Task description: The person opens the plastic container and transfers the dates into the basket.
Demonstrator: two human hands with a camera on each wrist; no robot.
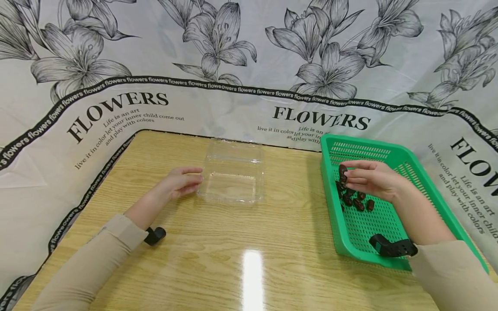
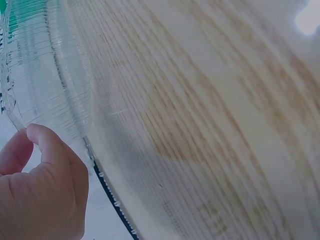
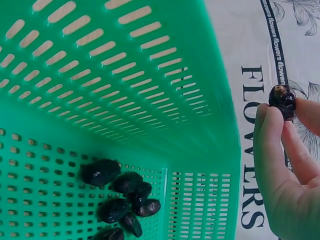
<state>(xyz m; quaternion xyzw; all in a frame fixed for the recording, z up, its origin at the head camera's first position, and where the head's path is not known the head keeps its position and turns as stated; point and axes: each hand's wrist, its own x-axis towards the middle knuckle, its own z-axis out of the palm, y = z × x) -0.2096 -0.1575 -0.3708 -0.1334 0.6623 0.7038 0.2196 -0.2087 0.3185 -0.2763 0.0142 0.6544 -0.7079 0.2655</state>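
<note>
A clear plastic clamshell box (image 1: 232, 185) stands with its lid raised on the wooden table, left of centre. My left hand (image 1: 183, 182) is at the box's left side; in the left wrist view its thumb and forefinger (image 2: 44, 137) pinch the rim. Above the left part of a green plastic basket (image 1: 337, 233), my right hand (image 1: 371, 179) pinches a dark brown date (image 1: 343, 172) between thumb and fingertips. The right wrist view shows this held date (image 3: 282, 102) end-on, higher than the others. Several more dates (image 3: 120, 210) lie on the basket floor below.
The basket, with slotted walls, stands at the table's right side. A bright light reflection crosses the front of the wooden table (image 1: 202, 259). Behind it hangs a white flower-printed cloth (image 1: 241, 108). A black strap (image 1: 393, 246) hangs from the right wrist over the basket.
</note>
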